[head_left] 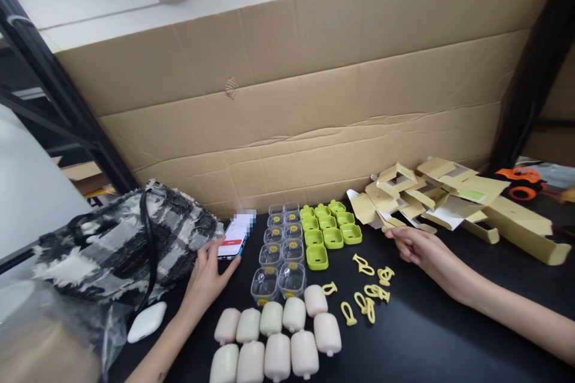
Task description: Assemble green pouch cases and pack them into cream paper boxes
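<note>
Head view: at about 9 o'clock a black-and-white woven bag (130, 242) lies on the black table (426, 335), with a white oval case (147, 321) just beside it toward 7 o'clock. The left hand (207, 278) rests by the bag's edge, fingers loosely spread rather than clenched — fingertips touching the lower edge of a phone (233, 239), which lies flat between the bag and the clear cases. The phone's screen is lit red and white; its top is blurred and no writing can be read.

Near the centre stand two columns of clear plastic cases (282, 251), several with a yellow smiley face inside. Just beside them, toward 1 o'clock, sit lime-green trays (330, 228) in rows. At 6 o'clock lie two rows of pale rounded pods (278, 341), touching one another. Toward 4 o'clock, yellow loops (371, 293) are scattered.

The right hand (415, 248) lies at 3 o'clock, fingers half curled and holding nothing that can be seen — its fingertips are near the edge of a heap of flattened tan cartons (449, 197). Any print on them is too small to read. Behind everything stands a cardboard sheet (314, 90).
</note>
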A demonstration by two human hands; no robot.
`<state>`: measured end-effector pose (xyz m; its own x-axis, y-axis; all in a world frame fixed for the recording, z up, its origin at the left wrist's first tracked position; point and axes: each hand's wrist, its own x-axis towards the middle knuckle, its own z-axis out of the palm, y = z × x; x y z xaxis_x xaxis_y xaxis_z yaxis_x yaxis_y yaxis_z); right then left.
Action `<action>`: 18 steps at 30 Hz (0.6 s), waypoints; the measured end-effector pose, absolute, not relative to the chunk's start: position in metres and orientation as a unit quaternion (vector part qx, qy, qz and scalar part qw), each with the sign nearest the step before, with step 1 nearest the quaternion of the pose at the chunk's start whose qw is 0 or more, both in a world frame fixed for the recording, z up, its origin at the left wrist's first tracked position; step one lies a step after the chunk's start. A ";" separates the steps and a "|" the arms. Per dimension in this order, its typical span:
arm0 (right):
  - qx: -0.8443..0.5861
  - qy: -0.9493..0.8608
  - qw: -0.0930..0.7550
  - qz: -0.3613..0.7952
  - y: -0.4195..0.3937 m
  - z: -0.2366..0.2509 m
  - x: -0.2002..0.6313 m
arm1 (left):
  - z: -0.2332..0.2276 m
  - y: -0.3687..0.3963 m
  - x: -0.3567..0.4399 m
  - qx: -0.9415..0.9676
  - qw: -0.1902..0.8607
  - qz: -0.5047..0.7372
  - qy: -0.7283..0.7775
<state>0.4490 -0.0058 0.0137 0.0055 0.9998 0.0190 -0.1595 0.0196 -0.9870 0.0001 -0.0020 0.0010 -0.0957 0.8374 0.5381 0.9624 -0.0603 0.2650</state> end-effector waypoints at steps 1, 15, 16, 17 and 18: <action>-0.454 -0.463 0.544 0.532 -0.006 0.014 0.449 | 0.001 -0.002 0.000 -0.664 0.104 -0.299 -0.677; -0.458 -0.470 0.542 0.525 -0.003 0.011 0.450 | -0.002 0.000 -0.003 -0.666 0.095 -0.291 -0.680; -0.459 -0.470 0.542 0.524 -0.004 0.012 0.449 | -0.002 0.000 -0.003 -0.666 0.095 -0.290 -0.681; -0.460 -0.470 0.542 0.523 -0.004 0.012 0.449 | -0.002 0.000 -0.003 -0.665 0.094 -0.290 -0.682; -0.461 -0.469 0.542 0.523 -0.004 0.012 0.449 | -0.002 0.000 -0.003 -0.664 0.093 -0.291 -0.682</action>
